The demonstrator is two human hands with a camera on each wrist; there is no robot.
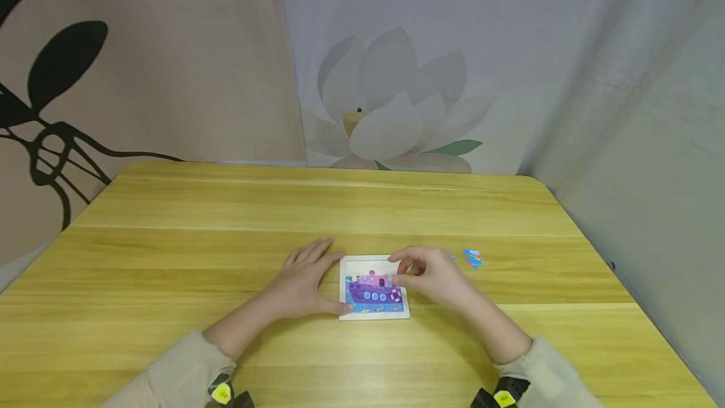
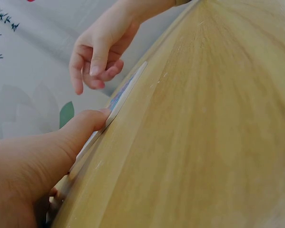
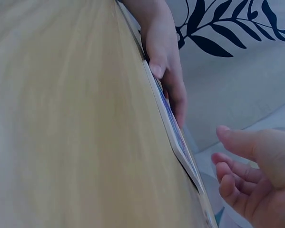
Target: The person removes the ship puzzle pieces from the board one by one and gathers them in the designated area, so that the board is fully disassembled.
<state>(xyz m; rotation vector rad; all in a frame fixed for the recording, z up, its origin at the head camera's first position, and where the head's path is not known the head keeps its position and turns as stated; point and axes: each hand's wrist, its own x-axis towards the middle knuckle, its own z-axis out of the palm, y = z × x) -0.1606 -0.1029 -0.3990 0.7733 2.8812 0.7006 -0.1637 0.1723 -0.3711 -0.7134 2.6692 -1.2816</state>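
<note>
A jigsaw puzzle tray (image 1: 376,317) with a white rim lies flat on the table. Its picture (image 1: 370,296) of a purple and pink ship on blue water fills the lower part, and a pale band runs along the top. My left hand (image 1: 303,284) rests at the tray's left side, fingers spread, its thumb pressing the lower left corner. Above the right edge hovers my right hand (image 1: 436,274), fingers loosely bent; both wrist views show nothing between its thumb and fingers. Loose blue puzzle pieces (image 1: 472,258) lie right of that hand, one partly hidden behind it.
The wooden table (image 1: 226,206) extends around the tray on every side. Behind its far edge hangs a pale curtain (image 1: 408,93) with a printed flower, and more cloth (image 1: 651,143) borders the right side.
</note>
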